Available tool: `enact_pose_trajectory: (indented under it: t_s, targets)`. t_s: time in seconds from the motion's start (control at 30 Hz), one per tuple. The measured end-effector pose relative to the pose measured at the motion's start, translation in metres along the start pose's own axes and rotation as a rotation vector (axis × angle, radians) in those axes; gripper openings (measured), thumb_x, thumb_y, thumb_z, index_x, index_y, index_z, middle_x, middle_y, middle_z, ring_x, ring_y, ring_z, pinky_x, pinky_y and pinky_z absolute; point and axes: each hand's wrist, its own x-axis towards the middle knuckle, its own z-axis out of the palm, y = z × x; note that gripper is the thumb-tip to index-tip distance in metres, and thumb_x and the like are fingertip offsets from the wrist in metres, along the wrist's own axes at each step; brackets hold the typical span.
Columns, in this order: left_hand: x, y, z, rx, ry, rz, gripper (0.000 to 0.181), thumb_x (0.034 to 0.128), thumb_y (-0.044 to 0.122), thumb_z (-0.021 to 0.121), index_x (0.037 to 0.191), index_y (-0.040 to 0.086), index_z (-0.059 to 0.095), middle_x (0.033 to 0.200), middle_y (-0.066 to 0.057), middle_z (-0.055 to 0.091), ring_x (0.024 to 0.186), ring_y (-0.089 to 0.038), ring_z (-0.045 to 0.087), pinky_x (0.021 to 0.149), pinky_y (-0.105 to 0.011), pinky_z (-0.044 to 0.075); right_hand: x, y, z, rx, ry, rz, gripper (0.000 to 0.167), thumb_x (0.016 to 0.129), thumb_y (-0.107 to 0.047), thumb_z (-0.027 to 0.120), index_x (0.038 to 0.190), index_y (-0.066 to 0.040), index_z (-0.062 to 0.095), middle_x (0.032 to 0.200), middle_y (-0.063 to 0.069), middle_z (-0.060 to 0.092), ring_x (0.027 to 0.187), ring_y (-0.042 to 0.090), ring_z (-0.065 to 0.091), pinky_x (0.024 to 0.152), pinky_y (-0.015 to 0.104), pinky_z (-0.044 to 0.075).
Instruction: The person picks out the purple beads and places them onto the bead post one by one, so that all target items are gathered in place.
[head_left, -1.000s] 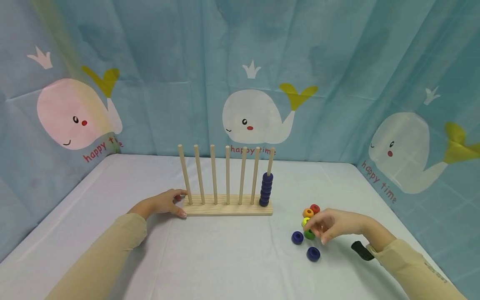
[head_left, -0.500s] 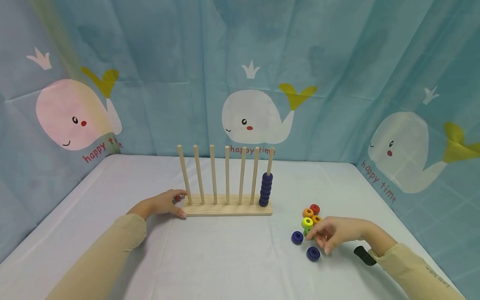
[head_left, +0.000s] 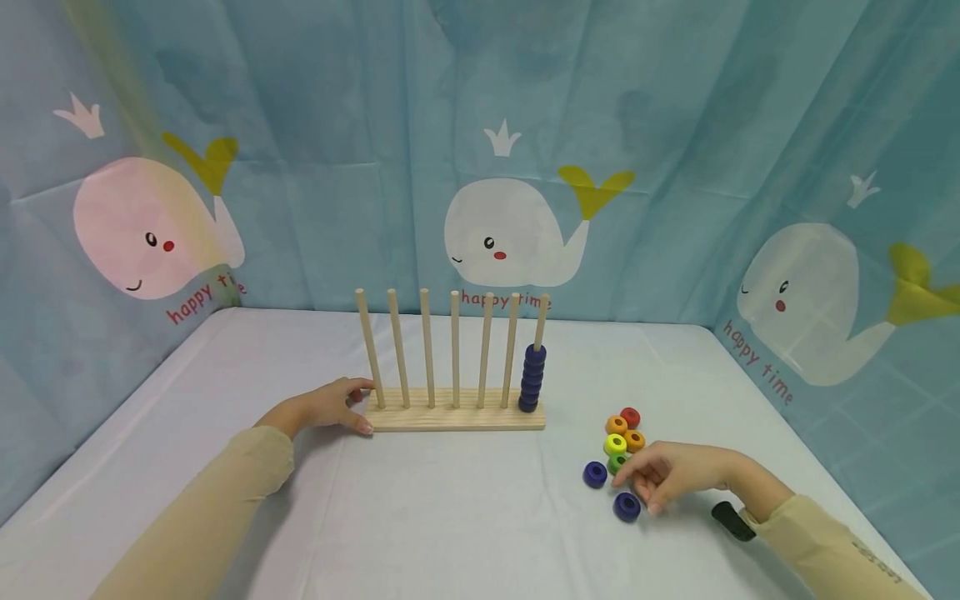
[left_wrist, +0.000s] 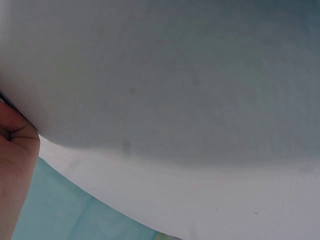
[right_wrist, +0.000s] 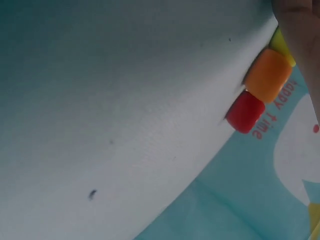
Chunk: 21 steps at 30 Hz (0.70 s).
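Observation:
In the head view a wooden bead rack (head_left: 457, 421) with several upright pegs stands mid-table. Several dark blue beads (head_left: 532, 379) are stacked on its rightmost peg; the other pegs are bare. My left hand (head_left: 326, 406) holds the base's left end between thumb and fingers. To the right, my right hand (head_left: 686, 471) hovers with loosely bent fingers beside a blue bead (head_left: 627, 507) and a green bead (head_left: 617, 463), nothing visible between its fingertips. Close by lie a second blue bead (head_left: 595, 474), a yellow bead (head_left: 615, 444), two orange beads (head_left: 634, 440) and a red bead (head_left: 630, 417).
A white cloth (head_left: 450, 517) covers the table. Blue curtains (head_left: 337, 208) with whale prints rise behind and at both sides. A small black object (head_left: 732, 521) shows beside the right sleeve.
My right hand has shifted toward the near side of the bead group, uncovering the yellow bead and an orange bead. My left hand and the rack have stayed put.

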Motion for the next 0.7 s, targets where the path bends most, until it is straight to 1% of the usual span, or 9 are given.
enact_pose_trajectory:
  t_s: [0.07, 0.13, 0.2, 0.27, 0.33, 0.4, 0.43, 0.53, 0.7]
  targets:
    - [0.0005, -0.0004, -0.0002, 0.000, -0.001, 0.004, 0.085, 0.0773, 0.023, 0.083, 0.141, -0.008, 0.037, 0.126, -0.030, 0.044, 0.122, -0.047, 0.039, 0.103, -0.061, 0.029, 0.0002, 0.0018, 0.0007, -0.017, 0.013, -0.004, 0.042, 0.088, 0.000, 0.067, 0.122, 0.019, 0.051, 0.077, 0.027, 0.052, 0.072, 0.001, 0.050, 0.064, 0.013, 0.041]
    - [0.0006, -0.0006, -0.0003, 0.005, -0.002, 0.008, 0.085, 0.0775, 0.024, 0.083, 0.141, -0.008, 0.037, 0.126, -0.031, 0.044, 0.122, -0.048, 0.038, 0.103, -0.062, 0.029, 0.0008, 0.0043, 0.0014, -0.031, 0.032, -0.002, 0.042, 0.087, -0.001, 0.068, 0.121, 0.018, 0.053, 0.076, 0.023, 0.053, 0.070, 0.000, 0.049, 0.063, 0.013, 0.040]
    - [0.0005, -0.0006, -0.0003, 0.006, -0.002, 0.010, 0.085, 0.0774, 0.024, 0.083, 0.141, -0.009, 0.037, 0.126, -0.031, 0.044, 0.122, -0.049, 0.038, 0.103, -0.062, 0.029, 0.0016, 0.0058, 0.0024, -0.048, 0.047, -0.002, 0.040, 0.087, -0.002, 0.069, 0.120, 0.016, 0.055, 0.075, 0.025, 0.051, 0.069, 0.000, 0.048, 0.062, 0.014, 0.040]
    - [-0.0002, -0.0004, -0.0007, -0.001, -0.003, 0.005, 0.086, 0.0770, 0.024, 0.084, 0.141, -0.008, 0.037, 0.127, -0.031, 0.044, 0.123, -0.049, 0.038, 0.103, -0.062, 0.028, 0.0029, 0.0061, 0.0035, -0.057, 0.062, 0.008, 0.040, 0.086, -0.003, 0.070, 0.119, 0.014, 0.057, 0.074, 0.014, 0.054, 0.068, 0.000, 0.047, 0.061, 0.014, 0.040]
    - [-0.0002, -0.0013, -0.0008, -0.007, -0.007, 0.008, 0.087, 0.0762, 0.028, 0.084, 0.141, -0.007, 0.038, 0.127, -0.031, 0.044, 0.124, -0.049, 0.037, 0.104, -0.062, 0.028, 0.0037, 0.0058, 0.0043, -0.059, 0.074, 0.024, 0.039, 0.086, -0.004, 0.071, 0.119, 0.013, 0.059, 0.076, 0.002, 0.056, 0.067, 0.000, 0.046, 0.061, 0.014, 0.039]
    - [-0.0003, -0.0021, -0.0015, -0.014, -0.014, 0.012, 0.090, 0.0750, 0.033, 0.084, 0.142, -0.006, 0.038, 0.127, -0.032, 0.043, 0.124, -0.049, 0.037, 0.104, -0.062, 0.027, 0.0042, 0.0056, 0.0049, -0.052, 0.080, 0.038, 0.039, 0.085, -0.004, 0.072, 0.118, 0.012, 0.059, 0.079, -0.005, 0.055, 0.067, 0.000, 0.046, 0.060, 0.014, 0.039]
    - [-0.0003, -0.0029, -0.0019, 0.001, -0.015, 0.023, 0.091, 0.0746, 0.037, 0.084, 0.142, -0.005, 0.039, 0.126, -0.031, 0.044, 0.122, -0.048, 0.038, 0.103, -0.062, 0.029, 0.0042, 0.0054, 0.0051, -0.048, 0.081, 0.043, 0.038, 0.085, -0.003, 0.072, 0.118, 0.012, 0.059, 0.080, -0.006, 0.055, 0.067, 0.001, 0.046, 0.060, 0.014, 0.038]
    - [0.0001, -0.0034, -0.0023, 0.004, -0.021, 0.025, 0.094, 0.0733, 0.042, 0.084, 0.142, -0.004, 0.038, 0.126, -0.032, 0.043, 0.121, -0.049, 0.038, 0.102, -0.063, 0.029, 0.0045, 0.0050, 0.0052, -0.036, 0.083, 0.056, 0.038, 0.085, -0.003, 0.072, 0.118, 0.012, 0.060, 0.079, -0.006, 0.053, 0.066, 0.001, 0.045, 0.060, 0.015, 0.037]
    - [-0.0005, -0.0001, -0.0017, -0.017, -0.008, 0.002, 0.089, 0.0751, 0.030, 0.085, 0.142, -0.007, 0.037, 0.127, -0.031, 0.043, 0.123, -0.049, 0.037, 0.104, -0.063, 0.027, 0.0050, 0.0044, 0.0056, -0.039, 0.086, 0.076, 0.037, 0.085, -0.003, 0.072, 0.118, 0.011, 0.061, 0.076, -0.007, 0.052, 0.064, 0.001, 0.043, 0.059, 0.015, 0.036]
